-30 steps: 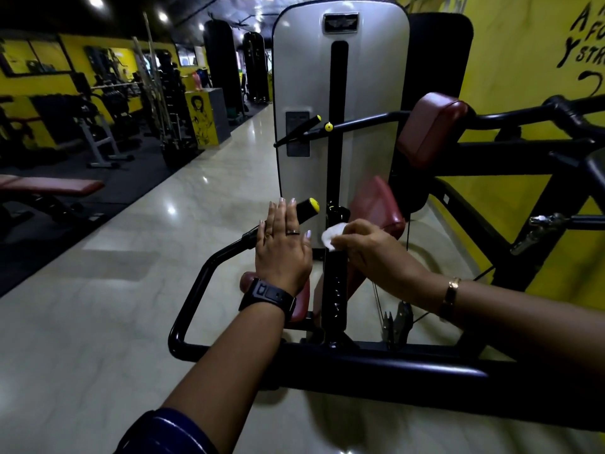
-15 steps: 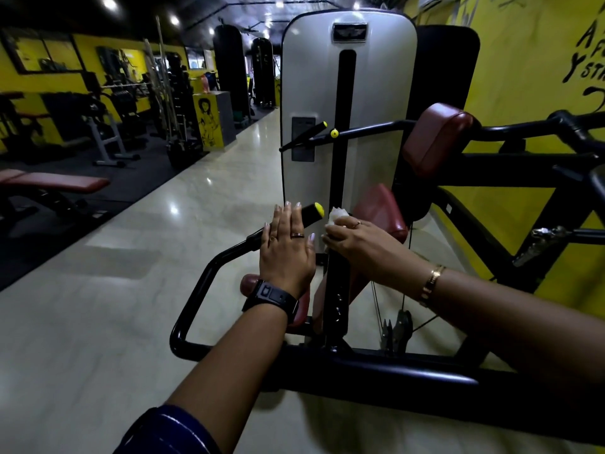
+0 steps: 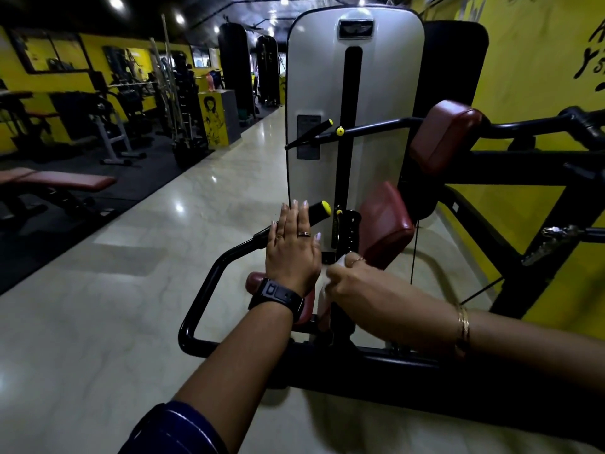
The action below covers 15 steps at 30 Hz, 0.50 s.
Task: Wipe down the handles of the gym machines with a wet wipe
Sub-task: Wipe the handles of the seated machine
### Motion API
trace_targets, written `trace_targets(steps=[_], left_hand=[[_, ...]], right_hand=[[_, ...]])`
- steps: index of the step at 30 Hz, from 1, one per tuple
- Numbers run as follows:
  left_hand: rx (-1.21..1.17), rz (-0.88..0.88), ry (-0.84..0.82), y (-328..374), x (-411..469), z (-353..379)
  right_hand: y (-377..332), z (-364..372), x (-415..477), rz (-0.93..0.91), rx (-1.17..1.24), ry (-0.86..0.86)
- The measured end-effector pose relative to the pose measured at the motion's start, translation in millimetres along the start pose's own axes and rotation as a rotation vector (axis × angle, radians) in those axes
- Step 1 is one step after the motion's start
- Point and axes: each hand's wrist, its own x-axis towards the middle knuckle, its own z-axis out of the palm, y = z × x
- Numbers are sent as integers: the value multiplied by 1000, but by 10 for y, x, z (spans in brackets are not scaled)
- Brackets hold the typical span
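A person's left hand rests flat, fingers straight, on the yellow-tipped handle while the right hand pinches a wet wipe low against the upright grip (the bunched wipe could slip, leaving its top unwiped).

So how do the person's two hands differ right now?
The left hand lies flat, fingers straight, on the yellow-capped handle; the right hand curls round a wet wipe at the upright black grip. Left wears a black watch, right a gold bangle. Both wear rings.
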Motion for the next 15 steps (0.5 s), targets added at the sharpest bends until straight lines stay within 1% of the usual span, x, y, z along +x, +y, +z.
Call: trace_targets(steps=[2,4,7,10,13,15], left_hand=[[-3,-3,7,1,3,1],[4,-4,4,-5,7,6],[6,1,-5,-11,19,5],[-6,8,5,-7,14,5],[-22,9,42,-11,8,20],[-26,13,58,-13,3,39]], right_hand=[[-89,-1,-50,-113,-65,24],[-87,4,-7,-152,-138,20],[43,-7,151,-117,-170,57],[238,-22,292,-60,-211,162],[409,-77,404,-56,-237,181],[470,-117,400,-6,-253,191]])
